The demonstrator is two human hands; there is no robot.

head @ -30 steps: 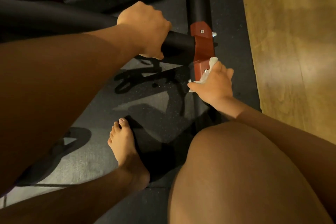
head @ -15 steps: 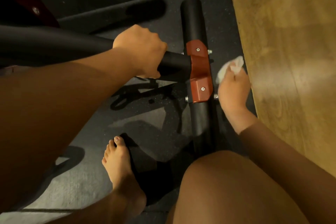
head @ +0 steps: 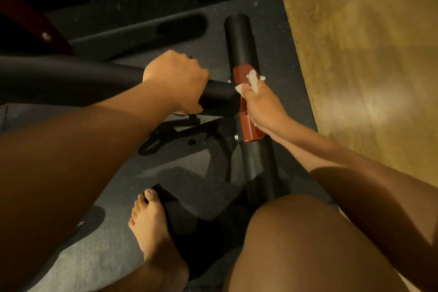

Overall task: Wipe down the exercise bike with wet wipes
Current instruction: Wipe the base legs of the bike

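Right hand (head: 263,106) clutches the wet wipe (head: 253,82) against the red bracket (head: 246,123); left hand (head: 176,83) grips the black bar (head: 94,78). Wipe could snag on that bolt and tear.

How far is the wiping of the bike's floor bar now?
Done: nothing shows as clearly clean. In hand: the right hand presses a white wipe on the red bracket, while the left hand grips the black tube. Left: the crossbar ends.

Dark speckled rubber mat (head: 194,173) beside wooden floor (head: 369,66), bare foot (head: 154,227)
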